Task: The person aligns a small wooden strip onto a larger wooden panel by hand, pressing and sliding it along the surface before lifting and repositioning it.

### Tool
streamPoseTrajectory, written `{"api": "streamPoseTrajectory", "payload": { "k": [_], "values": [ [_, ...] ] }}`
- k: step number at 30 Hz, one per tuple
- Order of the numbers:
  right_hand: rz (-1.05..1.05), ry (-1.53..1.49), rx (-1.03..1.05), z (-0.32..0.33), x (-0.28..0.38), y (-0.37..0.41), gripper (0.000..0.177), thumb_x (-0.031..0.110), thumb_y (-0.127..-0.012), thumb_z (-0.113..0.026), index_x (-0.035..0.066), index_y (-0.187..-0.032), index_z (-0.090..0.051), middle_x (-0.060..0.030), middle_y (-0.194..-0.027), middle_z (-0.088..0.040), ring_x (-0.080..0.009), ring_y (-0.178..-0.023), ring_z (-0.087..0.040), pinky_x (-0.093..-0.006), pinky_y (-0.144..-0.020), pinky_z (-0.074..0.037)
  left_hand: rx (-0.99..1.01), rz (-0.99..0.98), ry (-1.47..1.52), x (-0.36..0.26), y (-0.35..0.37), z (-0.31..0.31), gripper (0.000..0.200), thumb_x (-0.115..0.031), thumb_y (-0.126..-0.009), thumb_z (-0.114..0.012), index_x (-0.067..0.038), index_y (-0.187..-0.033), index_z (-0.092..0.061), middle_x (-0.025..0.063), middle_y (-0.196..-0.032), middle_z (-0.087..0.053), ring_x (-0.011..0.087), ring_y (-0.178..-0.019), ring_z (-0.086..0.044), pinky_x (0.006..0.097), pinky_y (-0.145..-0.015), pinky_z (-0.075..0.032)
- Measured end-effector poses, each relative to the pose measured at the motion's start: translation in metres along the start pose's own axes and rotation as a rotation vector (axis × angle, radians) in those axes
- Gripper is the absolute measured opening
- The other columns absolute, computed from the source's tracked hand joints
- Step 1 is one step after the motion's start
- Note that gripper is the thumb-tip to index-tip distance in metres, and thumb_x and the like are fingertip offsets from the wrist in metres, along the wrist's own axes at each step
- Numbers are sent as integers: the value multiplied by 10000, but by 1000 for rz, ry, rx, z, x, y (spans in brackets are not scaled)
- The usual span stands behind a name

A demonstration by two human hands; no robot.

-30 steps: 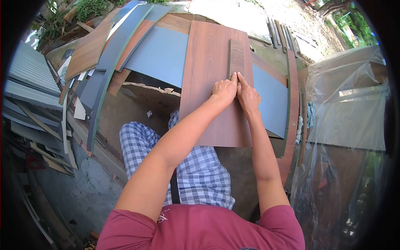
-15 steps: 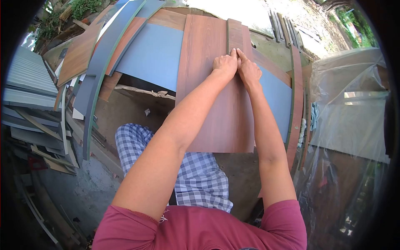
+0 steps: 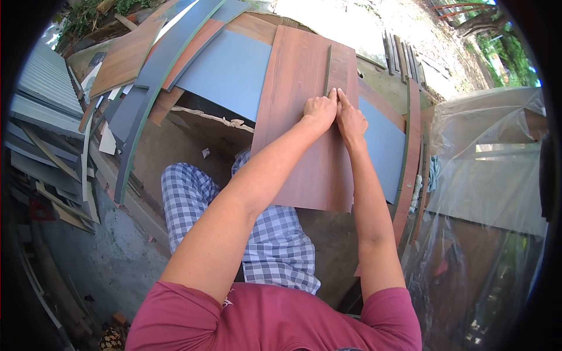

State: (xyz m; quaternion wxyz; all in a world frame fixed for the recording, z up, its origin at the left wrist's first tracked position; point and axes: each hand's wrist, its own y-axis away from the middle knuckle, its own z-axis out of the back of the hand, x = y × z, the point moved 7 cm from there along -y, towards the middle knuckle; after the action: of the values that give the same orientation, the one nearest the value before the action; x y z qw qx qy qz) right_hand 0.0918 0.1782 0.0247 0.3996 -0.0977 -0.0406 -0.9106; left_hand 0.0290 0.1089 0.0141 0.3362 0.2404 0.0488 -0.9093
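A reddish-brown wood-grain board [image 3: 298, 76] lies lengthwise in front of me, its near end above my lap. On its right part rests a narrow wooden strip [image 3: 341, 70] of similar colour, with a dark left edge. My left hand [image 3: 320, 112] is closed at the strip's near end, knuckles up. Beside it, my right hand [image 3: 352, 121] bends around the same end, its index finger stretched forward against the left hand's fingertips. The undersides of both hands and the strip's nearest part are hidden.
Blue-grey panels [image 3: 228, 73] lie under the board on both sides. Long curved-looking planks [image 3: 153, 82] and a brown panel [image 3: 126, 61] are stacked left. A narrow plank [image 3: 408, 158] runs along the right, beside clear plastic sheeting [image 3: 486, 175]. Offcuts [image 3: 47, 152] are piled far left.
Both hands have come a little nearer to me, and the strip has slid with them along the board, away from its far edge. The camera view has also shifted slightly.
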Motion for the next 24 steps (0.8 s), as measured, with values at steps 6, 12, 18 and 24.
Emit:
{"api": "streamPoseTrajectory", "payload": {
  "k": [6,12,18,24],
  "values": [
    [16,23,12,4,-9,77,389,341,-911,-378,321,-1297,-424,-190,-780,-643,-362,-718,-629,-436,-612,-477,-23,-40,54,-12,73,-16,578,-108,-825,-475,-24,-1360,-272,189,-844,-654,312,-766,-650,413,-655,-514],
    [-75,11,102,7,-18,186,412,364,-919,-379,311,-1327,-386,-209,-710,-620,-368,-650,-613,-441,-577,-462,83,-109,137,-25,177,-35,668,-153,-798,-529,-30,-1381,-227,180,-778,-656,302,-719,-654,393,-621,-519],
    [-33,-119,139,6,2,270,420,312,-924,-390,280,-1342,-374,-200,-689,-614,-347,-610,-603,-433,-571,-453,28,-142,215,-16,267,-24,655,-182,-791,-553,8,-1347,-263,180,-664,-632,307,-584,-639,400,-521,-510],
    [-40,-77,240,2,28,262,418,316,-924,-389,288,-1341,-378,-201,-715,-620,-360,-629,-606,-438,-579,-453,38,-79,217,6,267,-12,618,-155,-802,-526,23,-1337,-271,179,-664,-632,306,-590,-640,404,-509,-501]
  ]
}}
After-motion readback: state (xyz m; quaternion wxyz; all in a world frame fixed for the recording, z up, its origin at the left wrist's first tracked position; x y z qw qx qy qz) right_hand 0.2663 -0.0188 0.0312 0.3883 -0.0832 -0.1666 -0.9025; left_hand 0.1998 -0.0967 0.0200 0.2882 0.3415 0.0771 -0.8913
